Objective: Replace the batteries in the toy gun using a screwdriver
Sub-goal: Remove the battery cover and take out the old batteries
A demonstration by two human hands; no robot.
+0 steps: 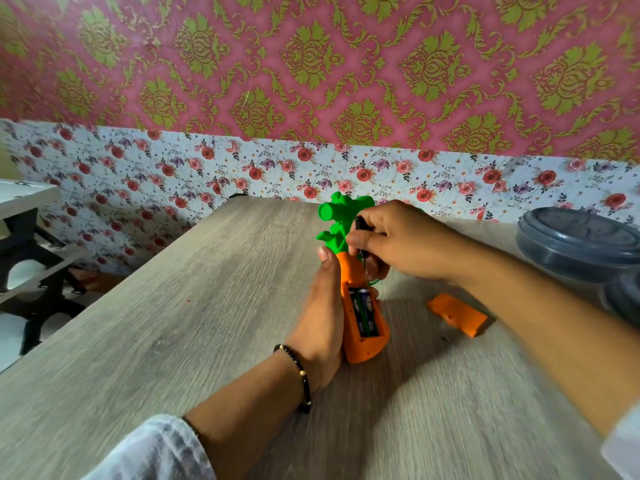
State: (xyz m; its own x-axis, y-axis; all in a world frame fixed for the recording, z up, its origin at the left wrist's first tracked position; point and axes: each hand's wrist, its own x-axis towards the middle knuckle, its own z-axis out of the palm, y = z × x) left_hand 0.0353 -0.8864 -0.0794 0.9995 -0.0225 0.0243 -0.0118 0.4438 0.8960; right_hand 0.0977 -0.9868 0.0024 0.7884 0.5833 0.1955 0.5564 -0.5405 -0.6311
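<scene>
Left hand (320, 317): we find it clamped around the toy gun (360, 306), on the table (173, 323).
Right hand (394, 240): closed on the screwdriver (362, 251), just above our open battery bay.
Cover (457, 315): we note it lying right of both grips.

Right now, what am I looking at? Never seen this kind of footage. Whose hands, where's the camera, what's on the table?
There is no machine here. One wide-angle camera sits on a person's head and looks forward and down at their two bare hands, so the edges of the picture bend.

The left hand steadies a carrot-shaped toy gun, orange body with green leaves, on a grey wood-grain table. Its battery compartment is open, with batteries showing inside.

The right hand holds a small screwdriver, tip down by the compartment's top end.

The orange cover lies apart on the table, to the right. Grey lidded containers stand at the far right.
</scene>
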